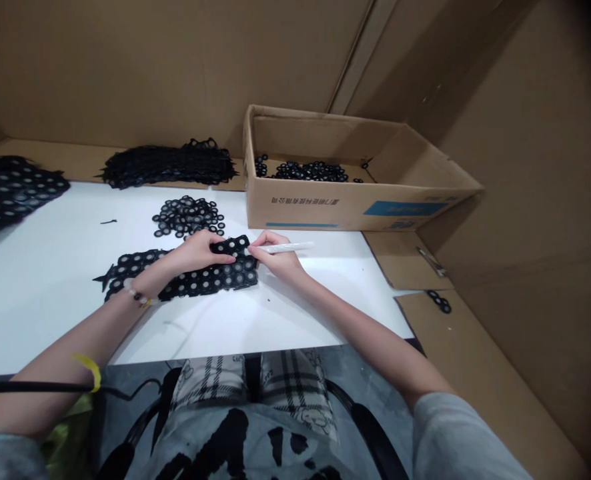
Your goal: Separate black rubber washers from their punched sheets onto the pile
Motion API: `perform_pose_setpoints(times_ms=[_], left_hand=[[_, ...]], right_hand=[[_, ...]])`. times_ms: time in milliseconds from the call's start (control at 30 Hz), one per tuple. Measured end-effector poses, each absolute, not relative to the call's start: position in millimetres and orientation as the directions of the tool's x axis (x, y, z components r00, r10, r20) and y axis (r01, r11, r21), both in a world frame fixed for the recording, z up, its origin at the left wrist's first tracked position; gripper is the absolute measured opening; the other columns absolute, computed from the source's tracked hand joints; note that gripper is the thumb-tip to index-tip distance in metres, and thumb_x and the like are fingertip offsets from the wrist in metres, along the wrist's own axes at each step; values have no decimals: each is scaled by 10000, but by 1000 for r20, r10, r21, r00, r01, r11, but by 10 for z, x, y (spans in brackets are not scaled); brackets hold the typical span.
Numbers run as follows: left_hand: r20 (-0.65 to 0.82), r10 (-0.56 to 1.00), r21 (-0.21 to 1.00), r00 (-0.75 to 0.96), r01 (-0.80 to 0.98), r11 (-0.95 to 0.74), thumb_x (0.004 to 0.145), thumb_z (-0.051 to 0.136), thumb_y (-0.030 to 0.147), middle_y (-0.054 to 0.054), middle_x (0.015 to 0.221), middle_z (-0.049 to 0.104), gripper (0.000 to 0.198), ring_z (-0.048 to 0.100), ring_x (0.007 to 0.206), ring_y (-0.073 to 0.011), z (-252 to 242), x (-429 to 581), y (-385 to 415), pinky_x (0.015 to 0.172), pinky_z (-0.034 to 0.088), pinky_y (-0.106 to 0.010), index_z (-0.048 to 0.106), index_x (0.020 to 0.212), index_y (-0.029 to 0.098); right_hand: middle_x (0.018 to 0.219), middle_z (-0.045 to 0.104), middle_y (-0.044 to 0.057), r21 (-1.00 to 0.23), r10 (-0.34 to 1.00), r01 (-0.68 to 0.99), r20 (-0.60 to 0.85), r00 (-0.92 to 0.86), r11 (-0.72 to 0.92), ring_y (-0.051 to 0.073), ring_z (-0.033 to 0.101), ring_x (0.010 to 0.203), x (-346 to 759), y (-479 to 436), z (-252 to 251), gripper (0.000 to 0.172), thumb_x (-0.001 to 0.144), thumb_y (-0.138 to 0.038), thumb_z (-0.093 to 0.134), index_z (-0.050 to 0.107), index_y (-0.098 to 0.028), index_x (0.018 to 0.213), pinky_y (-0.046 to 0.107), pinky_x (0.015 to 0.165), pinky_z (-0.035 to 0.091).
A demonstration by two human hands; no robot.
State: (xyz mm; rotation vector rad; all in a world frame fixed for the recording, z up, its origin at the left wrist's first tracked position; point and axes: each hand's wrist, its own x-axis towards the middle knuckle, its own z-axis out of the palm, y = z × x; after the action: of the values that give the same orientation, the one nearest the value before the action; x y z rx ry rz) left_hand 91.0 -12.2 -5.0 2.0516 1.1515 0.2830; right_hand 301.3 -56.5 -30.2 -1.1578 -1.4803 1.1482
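Note:
A black perforated sheet of rings with grey centres (pixel 225 281) lies on the white table in front of me. My left hand (pixel 198 252) rests on it, holding it down with the fingers together. My right hand (pixel 274 255) grips a slim white pen-like tool (pixel 288 248), whose tip is at the sheet's right edge. The exact tip is hidden by my fingers. A loose heap of small black rings (pixel 188 217) sits just beyond my left hand.
A cardboard box (pixel 360 207) holding black rings (pixel 310 172) stands at the table's far side. Stacked black sheets lie at the back (pixel 168 167) and far left (pixel 10 193). Cardboard walls surround the table (pixel 50 300). A short ring strip (pixel 439 301) lies on cardboard at right.

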Motion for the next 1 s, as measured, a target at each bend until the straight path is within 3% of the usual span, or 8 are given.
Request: perform_pose_setpoints(times_ms=[300,633,767,867,1000], left_hand=[[-106,825,687,555,641,-343,745,625,493,-1,686,664,325,575,676,-186,-93,934,-125,609,369,-261,637,700,171],[-60,760,789,648,497,-361,736,657,488,12,644,601,337,498,618,-141,-159,917,-73,592,353,-254,615,673,160],[-69,752,737,655,542,-404,734,650,506,19,632,598,351,484,606,-139,-66,904,-76,590,341,-252,607,644,169],[-102,789,663,605,633,-399,734,639,508,22,634,617,344,501,607,-149,11,866,-77,587,333,-257,629,660,173],[-117,825,653,553,668,-356,682,685,523,22,684,654,346,548,659,-177,42,845,-85,611,351,-264,677,743,183]], right_hand=[[633,586,-11,-945,974,244,194,-120,219,126,521,585,3002,-597,-350,182,783,-340,644,567,-190,715,249,559,382],[693,626,-6,-919,974,324,200,-107,224,130,532,642,2928,-636,-350,175,799,-336,624,583,-188,716,250,611,390],[718,645,5,-935,971,266,207,-121,233,134,563,657,2949,-612,-341,172,791,-341,638,597,-187,724,255,617,417],[699,645,8,-977,983,146,136,-125,154,141,597,636,2987,-574,-337,209,761,-378,669,587,-190,726,272,614,469],[690,651,8,-998,989,25,60,-134,64,151,634,646,3005,-565,-314,266,710,-410,713,558,-193,711,297,635,526]])
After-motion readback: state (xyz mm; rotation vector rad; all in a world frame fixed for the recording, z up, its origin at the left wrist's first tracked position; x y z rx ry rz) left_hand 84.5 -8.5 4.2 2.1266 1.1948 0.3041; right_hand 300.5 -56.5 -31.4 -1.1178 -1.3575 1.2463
